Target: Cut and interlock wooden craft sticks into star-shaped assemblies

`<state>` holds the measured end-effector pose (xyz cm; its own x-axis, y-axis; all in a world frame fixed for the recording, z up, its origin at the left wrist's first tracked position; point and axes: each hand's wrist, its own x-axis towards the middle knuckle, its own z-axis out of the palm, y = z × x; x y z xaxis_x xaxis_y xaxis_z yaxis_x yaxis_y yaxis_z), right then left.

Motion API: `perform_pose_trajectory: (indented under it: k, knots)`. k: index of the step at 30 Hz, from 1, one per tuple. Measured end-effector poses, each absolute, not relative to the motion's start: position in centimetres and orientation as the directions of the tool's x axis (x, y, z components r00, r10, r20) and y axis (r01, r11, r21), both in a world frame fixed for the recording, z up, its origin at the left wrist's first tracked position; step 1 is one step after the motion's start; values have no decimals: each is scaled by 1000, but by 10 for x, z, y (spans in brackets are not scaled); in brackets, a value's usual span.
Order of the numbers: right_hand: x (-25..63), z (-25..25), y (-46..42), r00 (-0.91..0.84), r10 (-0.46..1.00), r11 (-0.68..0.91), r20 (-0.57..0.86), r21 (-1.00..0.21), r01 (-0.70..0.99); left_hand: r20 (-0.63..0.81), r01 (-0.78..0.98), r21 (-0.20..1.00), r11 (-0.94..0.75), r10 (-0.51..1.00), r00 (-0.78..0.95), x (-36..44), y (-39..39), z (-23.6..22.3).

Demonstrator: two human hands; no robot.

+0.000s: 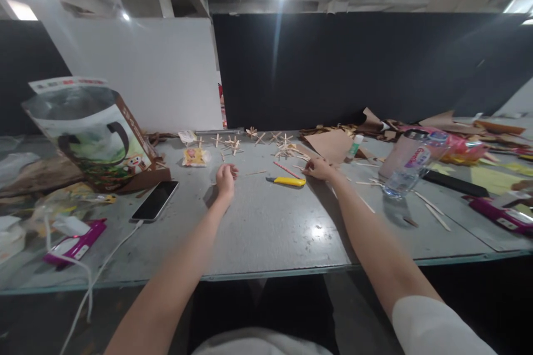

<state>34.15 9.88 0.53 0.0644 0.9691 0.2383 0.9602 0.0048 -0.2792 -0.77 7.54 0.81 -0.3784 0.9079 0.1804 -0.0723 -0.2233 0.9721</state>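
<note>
My left hand point(226, 178) rests on the grey table point(266, 233) with its fingers curled in; I cannot make out anything inside them. My right hand point(320, 168) lies further right, fingers bent and pressed down at the edge of a brown cardboard sheet point(331, 145). A yellow utility knife point(287, 181) lies just left of the right hand, with a thin red stick point(285, 169) behind it. Small wooden stick stars point(233, 145) are scattered behind both hands.
A printed bag point(94, 133) stands at left, with a phone point(155, 200) on a white cable beside it. A tipped water bottle point(410, 163), a glue stick point(355, 146), loose sticks and cardboard scraps crowd the right. A black panel point(353, 66) walls off the back.
</note>
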Motion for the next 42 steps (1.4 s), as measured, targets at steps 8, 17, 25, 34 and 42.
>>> perform_pose_trajectory:
  k: [8,17,25,34,42]
  knots:
    - [315,1,95,97,974,-63,204,-169,984,195,-60,971,-232,911,-364,-6,79,2]
    - [285,21,85,3,932,59,361,-162,985,212,-39,971,-236,927,-309,-6,81,0]
    - [223,15,75,-336,831,428,443,-125,895,209,11,978,-210,968,-138,5,82,-10]
    - [203,-2,63,-476,734,607,485,-152,780,211,-22,977,-210,976,46,12,78,-12]
    - [204,-5,65,-515,684,683,517,-205,701,240,-73,969,-236,968,66,9,81,-13]
